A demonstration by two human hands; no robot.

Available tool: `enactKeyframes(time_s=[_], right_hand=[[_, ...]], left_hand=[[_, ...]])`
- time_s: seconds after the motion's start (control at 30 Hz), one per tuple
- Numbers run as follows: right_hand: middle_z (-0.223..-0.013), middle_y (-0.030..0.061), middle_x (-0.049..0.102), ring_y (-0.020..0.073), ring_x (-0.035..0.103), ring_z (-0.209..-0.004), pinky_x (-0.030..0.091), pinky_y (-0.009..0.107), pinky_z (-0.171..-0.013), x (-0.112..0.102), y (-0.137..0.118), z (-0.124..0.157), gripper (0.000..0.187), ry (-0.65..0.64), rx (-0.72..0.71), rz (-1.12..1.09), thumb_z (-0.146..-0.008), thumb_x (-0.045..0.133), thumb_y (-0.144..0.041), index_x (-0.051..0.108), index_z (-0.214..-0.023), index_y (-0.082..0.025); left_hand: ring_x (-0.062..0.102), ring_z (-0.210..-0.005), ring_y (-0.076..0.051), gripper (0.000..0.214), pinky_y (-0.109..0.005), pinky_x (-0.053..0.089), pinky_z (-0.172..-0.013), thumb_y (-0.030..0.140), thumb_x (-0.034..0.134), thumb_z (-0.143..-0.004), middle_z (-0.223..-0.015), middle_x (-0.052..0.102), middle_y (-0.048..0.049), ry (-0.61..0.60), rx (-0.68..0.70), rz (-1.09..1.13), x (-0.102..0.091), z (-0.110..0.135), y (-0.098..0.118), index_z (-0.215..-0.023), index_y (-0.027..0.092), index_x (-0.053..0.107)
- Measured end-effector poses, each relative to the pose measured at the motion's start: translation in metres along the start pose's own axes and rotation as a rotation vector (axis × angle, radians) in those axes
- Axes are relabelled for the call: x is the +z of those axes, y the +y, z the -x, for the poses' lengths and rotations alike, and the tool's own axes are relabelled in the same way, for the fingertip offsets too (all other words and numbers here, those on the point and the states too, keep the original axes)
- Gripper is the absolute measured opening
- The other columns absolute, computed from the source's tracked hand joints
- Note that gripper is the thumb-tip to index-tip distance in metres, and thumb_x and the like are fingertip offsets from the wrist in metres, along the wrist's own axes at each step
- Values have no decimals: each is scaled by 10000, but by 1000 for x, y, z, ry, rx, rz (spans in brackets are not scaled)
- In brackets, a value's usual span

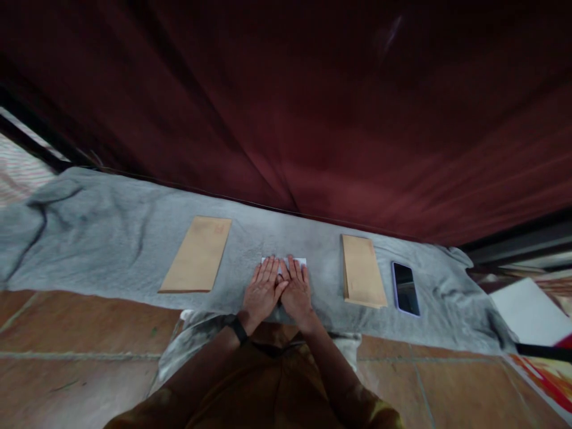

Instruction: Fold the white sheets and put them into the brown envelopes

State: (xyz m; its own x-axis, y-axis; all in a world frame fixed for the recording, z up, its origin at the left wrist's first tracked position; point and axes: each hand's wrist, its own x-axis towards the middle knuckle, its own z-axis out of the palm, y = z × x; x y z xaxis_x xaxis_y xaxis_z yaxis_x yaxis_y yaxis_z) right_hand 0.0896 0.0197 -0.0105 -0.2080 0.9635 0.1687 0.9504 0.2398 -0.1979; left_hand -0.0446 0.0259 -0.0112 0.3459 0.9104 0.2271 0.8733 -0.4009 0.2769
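Both palms lie flat, side by side, on a small white sheet of paper (302, 261) in the middle of the grey cloth. My left hand (261, 289), with a dark band at the wrist, has its fingers stretched forward over the paper's left part. Beside it my right hand (295, 291) rests on the right part, fingers also extended; the thumbs meet or overlap. Most of the paper is hidden under the hands, so its full size cannot be told. A brown envelope stack (196, 255) lies to the left, and another brown envelope stack (363, 271) to the right.
A phone (406, 288) in a pale purple case lies right of the right-hand envelopes. The grey cloth (120, 232) covers a long, narrow surface. Behind it hangs a dark red curtain (286, 119). Tiled floor (89, 333) shows in front. A white sheet-like object (531, 310) is at far right.
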Motion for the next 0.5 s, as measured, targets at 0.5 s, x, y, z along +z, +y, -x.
enactKeyframes(time_s=[0.5], right_hand=[[-1576, 174, 415, 299, 367, -1473, 266, 509, -1209, -13, 45, 24, 578, 99, 135, 47, -1059, 376, -392, 376, -1542, -75]], left_hand=[[292, -1516, -311, 732, -497, 242, -1234, 536, 361, -987, -1601, 362, -207, 17, -111, -78, -5, 2, -3, -1534, 51, 361]])
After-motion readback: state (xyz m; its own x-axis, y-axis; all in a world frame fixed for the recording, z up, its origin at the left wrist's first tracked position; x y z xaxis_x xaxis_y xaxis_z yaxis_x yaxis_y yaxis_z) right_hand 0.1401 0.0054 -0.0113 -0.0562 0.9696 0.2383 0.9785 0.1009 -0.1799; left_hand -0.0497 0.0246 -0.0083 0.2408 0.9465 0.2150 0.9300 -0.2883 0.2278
